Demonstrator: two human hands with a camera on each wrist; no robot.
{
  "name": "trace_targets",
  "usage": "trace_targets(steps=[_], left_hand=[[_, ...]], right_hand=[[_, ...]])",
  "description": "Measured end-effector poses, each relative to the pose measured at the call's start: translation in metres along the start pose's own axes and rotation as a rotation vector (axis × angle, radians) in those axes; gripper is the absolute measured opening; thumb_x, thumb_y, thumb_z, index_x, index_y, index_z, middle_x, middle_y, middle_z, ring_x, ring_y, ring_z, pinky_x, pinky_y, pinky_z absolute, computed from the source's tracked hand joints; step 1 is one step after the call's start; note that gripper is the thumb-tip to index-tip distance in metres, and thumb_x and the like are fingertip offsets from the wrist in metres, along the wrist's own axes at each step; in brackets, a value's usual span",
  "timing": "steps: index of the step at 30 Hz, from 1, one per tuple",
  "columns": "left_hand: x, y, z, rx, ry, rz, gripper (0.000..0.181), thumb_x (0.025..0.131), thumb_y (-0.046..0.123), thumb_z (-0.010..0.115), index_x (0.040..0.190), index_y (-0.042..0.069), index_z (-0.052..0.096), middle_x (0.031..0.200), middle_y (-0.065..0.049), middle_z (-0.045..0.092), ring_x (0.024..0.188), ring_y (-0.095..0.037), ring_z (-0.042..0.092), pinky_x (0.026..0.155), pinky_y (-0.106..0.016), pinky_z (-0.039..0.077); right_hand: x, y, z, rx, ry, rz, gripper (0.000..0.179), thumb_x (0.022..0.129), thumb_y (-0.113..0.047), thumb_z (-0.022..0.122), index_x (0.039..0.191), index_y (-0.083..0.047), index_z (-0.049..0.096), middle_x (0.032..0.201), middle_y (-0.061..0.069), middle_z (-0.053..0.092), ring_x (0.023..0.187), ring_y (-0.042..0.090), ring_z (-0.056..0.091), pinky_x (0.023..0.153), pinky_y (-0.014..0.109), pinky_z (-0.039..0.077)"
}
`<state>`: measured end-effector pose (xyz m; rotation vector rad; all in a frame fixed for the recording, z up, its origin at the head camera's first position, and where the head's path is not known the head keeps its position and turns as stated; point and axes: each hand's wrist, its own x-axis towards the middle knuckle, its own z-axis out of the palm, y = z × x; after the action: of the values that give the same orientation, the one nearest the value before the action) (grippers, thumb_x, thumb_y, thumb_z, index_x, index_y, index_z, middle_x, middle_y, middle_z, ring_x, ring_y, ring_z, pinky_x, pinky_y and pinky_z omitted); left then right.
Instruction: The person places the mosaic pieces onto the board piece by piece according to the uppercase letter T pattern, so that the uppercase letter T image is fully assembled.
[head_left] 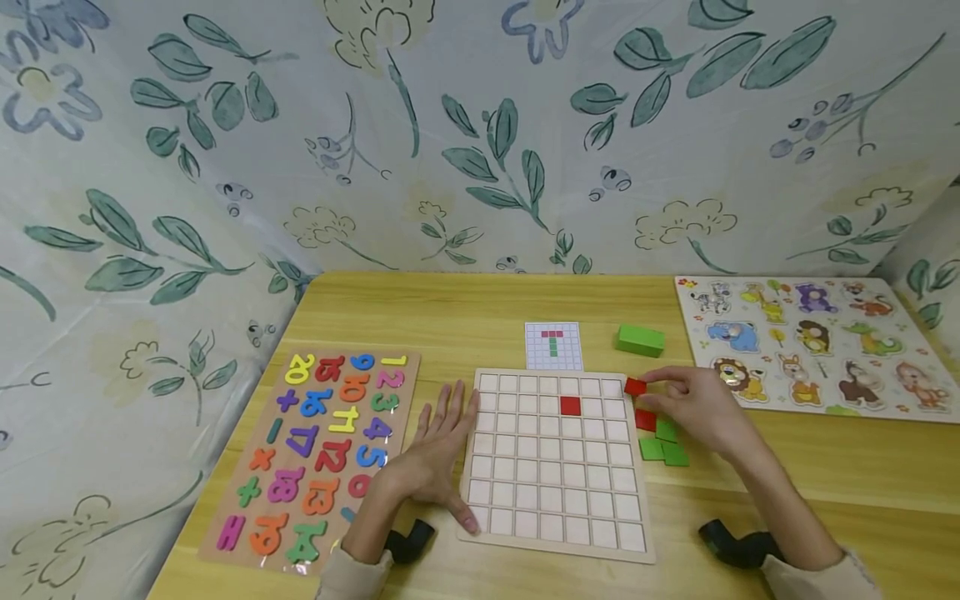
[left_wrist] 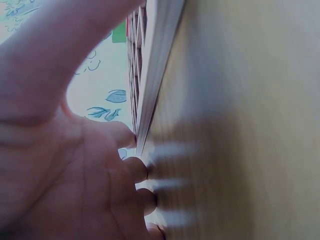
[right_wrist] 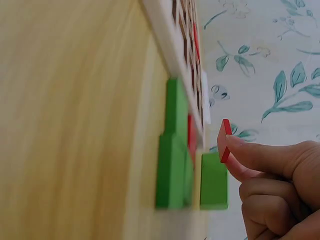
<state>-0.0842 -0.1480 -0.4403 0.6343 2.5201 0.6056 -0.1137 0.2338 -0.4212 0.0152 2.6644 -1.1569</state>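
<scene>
A wooden grid board (head_left: 528, 475) lies on the table with one red square tile (head_left: 571, 406) in its second row. My left hand (head_left: 438, 454) rests at the board's left edge, fingers spread, with the thumb on the lower left corner. My right hand (head_left: 693, 404) pinches another red tile (right_wrist: 225, 141) between thumb and forefinger, raised near the board's upper right corner. Beneath that hand, a red tile (head_left: 645, 420) and several green tiles (head_left: 652, 450) lie beside the board's right edge. A small pattern card (head_left: 553, 346), showing a red and green T, lies behind the board.
A green block (head_left: 641, 340) lies behind the right hand. To the left is a number puzzle board (head_left: 258, 433) with colourful pieces; an animal puzzle board (head_left: 813, 346) lies at the back right. Floral fabric (head_left: 480, 167) hangs behind the wooden table (head_left: 450, 308).
</scene>
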Motion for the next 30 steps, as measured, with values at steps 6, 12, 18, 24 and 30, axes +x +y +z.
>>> trace_targets(steps=[6,12,18,24,30], left_hand=[[0.0,-0.001,0.001,-0.002,0.006,0.006,0.165,0.051,0.046,0.103,0.165,0.007,-0.01,0.169,-0.019,-0.027,0.157,-0.039,-0.027,0.128,-0.063,-0.012],[0.0,-0.001,0.0,-0.004,0.008,-0.001,0.166,0.05,0.046,0.103,0.165,0.008,-0.01,0.17,-0.018,-0.026,0.157,-0.039,-0.027,0.128,-0.063,-0.011],[0.0,-0.001,0.001,-0.001,0.009,0.004,0.166,0.05,0.046,0.103,0.165,0.008,-0.009,0.17,-0.019,-0.026,0.157,-0.039,-0.026,0.128,-0.063,-0.011],[-0.001,-0.001,0.0,-0.003,0.012,0.009,0.166,0.05,0.046,0.103,0.165,0.007,-0.01,0.17,-0.019,-0.026,0.157,-0.039,-0.026,0.128,-0.063,-0.011],[-0.001,0.0,0.0,-0.006,0.012,0.011,0.166,0.05,0.046,0.103,0.165,0.007,-0.011,0.169,-0.019,-0.026,0.157,-0.039,-0.026,0.128,-0.062,-0.011]], right_hand=[[0.001,-0.023,0.015,0.039,-0.031,-0.069,0.031,0.097,-0.014,0.072,0.125,-0.002,0.071,0.06,-0.003,0.027,0.05,0.011,0.028,0.047,0.026,0.028],[0.007,-0.044,0.037,0.065,-0.078,-0.095,0.028,0.094,-0.013,0.075,0.121,-0.003,0.074,0.06,-0.003,0.027,0.054,0.012,0.027,0.051,0.025,0.027],[0.012,-0.055,0.055,0.082,-0.103,-0.126,0.024,0.092,-0.011,0.077,0.114,-0.002,0.076,0.058,-0.005,0.025,0.055,0.011,0.024,0.052,0.023,0.024],[0.015,-0.063,0.063,0.067,-0.102,-0.111,0.023,0.09,-0.009,0.078,0.112,-0.002,0.077,0.055,-0.004,0.029,0.053,0.011,0.027,0.051,0.022,0.025],[0.018,-0.067,0.067,0.054,-0.101,-0.107,0.024,0.089,-0.004,0.078,0.112,0.0,0.077,0.056,-0.004,0.03,0.054,0.011,0.029,0.051,0.022,0.025]])
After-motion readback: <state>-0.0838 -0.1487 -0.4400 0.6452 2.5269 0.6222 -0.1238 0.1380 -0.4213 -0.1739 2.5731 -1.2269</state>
